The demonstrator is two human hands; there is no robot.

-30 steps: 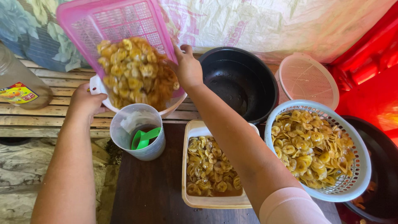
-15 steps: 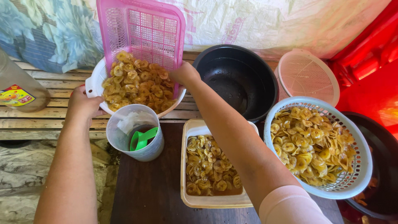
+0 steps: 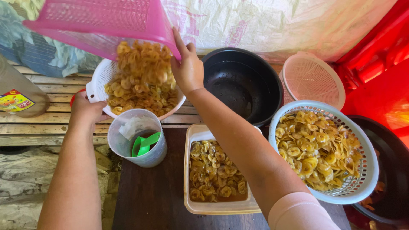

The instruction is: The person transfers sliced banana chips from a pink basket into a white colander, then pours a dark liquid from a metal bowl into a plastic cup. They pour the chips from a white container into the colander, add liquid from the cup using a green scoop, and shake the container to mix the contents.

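Right hand: the right hand [image 3: 187, 68] is raised with its fingers closed on the lower corner of the pink basket [image 3: 102, 21], holding it up.
Pink basket: tipped steeply above the white bowl [image 3: 97, 81], its mouth facing down; the upper part runs out of the top of the view.
Chips: fried banana chips [image 3: 142, 79] hang in a loose column from the basket's edge down onto the heap already in the white bowl.
Left hand: the left hand [image 3: 85, 111] grips the near rim of the white bowl, thumb side against the rim's handle; the fingers curl under, so how tight I cannot tell.
White bowl: sits on the wooden slats [image 3: 38, 127], just behind the plastic cup [image 3: 137, 138].
Plastic cup: clear, with a green scoop [image 3: 144, 144] and a bit of white wrapping inside, touching the bowl's front edge.
Tray: a cream rectangular tray [image 3: 215, 208] of darker chips lies under the right forearm.
Black pot: the black pot [image 3: 243, 83] stands just right of the right hand, empty apart from an oily sheen.
Blue basket: a pale blue basket [image 3: 366, 170] full of yellow chips sits to the right, resting over a dark pan [image 3: 394, 170].
Lid: a round pink strainer [image 3: 313, 79] leans behind it.
Bottle: a bottle [image 3: 19, 100] stands at the far left.
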